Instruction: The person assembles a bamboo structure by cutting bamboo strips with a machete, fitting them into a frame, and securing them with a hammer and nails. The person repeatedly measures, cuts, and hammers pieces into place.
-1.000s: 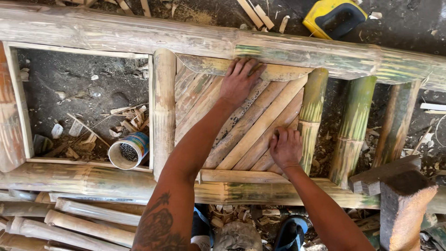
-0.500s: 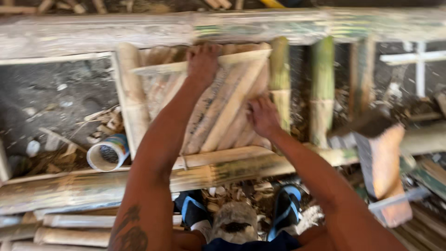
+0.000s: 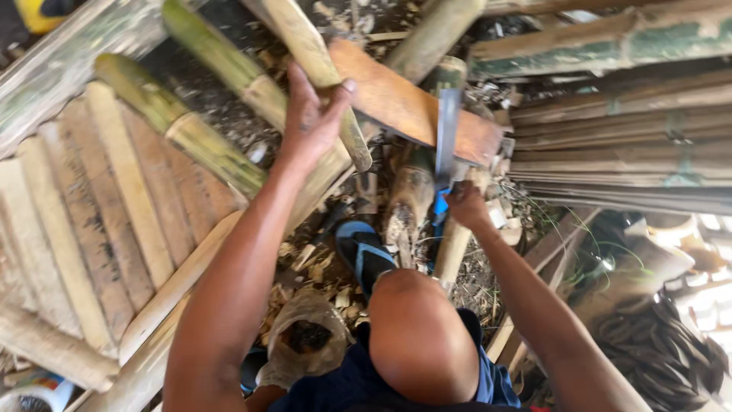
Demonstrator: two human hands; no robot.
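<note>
Head view: the left hand point(image 3: 311, 122) sits at about eleven o'clock from the frame centre, fingers spread wide and curled over a pale bamboo pole point(image 3: 320, 72) that slants down from the top edge. The grip looks like a steadying one, the palm pressing the pole against the bamboo frame point(image 3: 114, 229) that fills the nine o'clock side, where flat split slats lie side by side between green-and-tan uprights.

The right hand point(image 3: 465, 206) is just right of centre, at roughly three o'clock from the left one and well apart from it. It is closed around the lower end of a long metal blade point(image 3: 446, 130), which stands nearly upright and points to twelve o'clock. The blade's flat crosses in front of a broad reddish-brown slab of wood point(image 3: 396, 99) lying at a tilt; whether the edge bites into anything I cannot tell, since motion blur softens it.

At six o'clock a bare knee point(image 3: 419, 336) rises, and a blue sandal point(image 3: 364, 252) rests among wood chips just above it. Stacked bamboo strips point(image 3: 618, 168) run along the three o'clock side, within reach of the blade hand.
</note>
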